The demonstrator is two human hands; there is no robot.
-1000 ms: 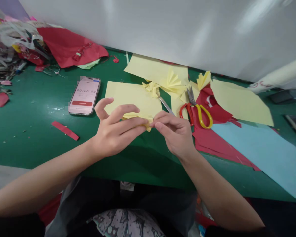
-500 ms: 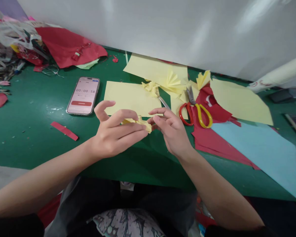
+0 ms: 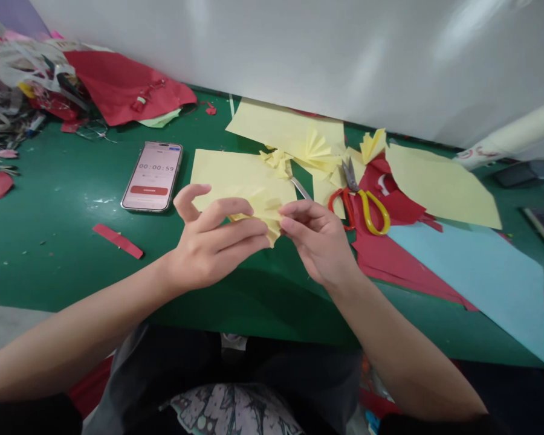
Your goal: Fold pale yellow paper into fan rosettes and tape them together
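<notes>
A: Hands?
B: I see left hand point(image 3: 208, 244) holding pleated yellow paper point(image 3: 267, 212), right hand point(image 3: 320, 238) pinching its edge.
A: Around it?
B: Phone point(image 3: 150, 175), ten o'clock; scissors point(image 3: 354, 186), three; red strip point(image 3: 118, 240), nine.

A pleated piece of pale yellow paper point(image 3: 266, 210) is spreading in uneven, fan-like creases between the two hands, above the green table point(image 3: 254, 302). The fingers of the left hand point(image 3: 213, 241) are gripping it and hiding part of its left side, while the right hand point(image 3: 320, 238) is pinching its right edge. One crinkled corner is pointing downward past the left fingertips.
</notes>
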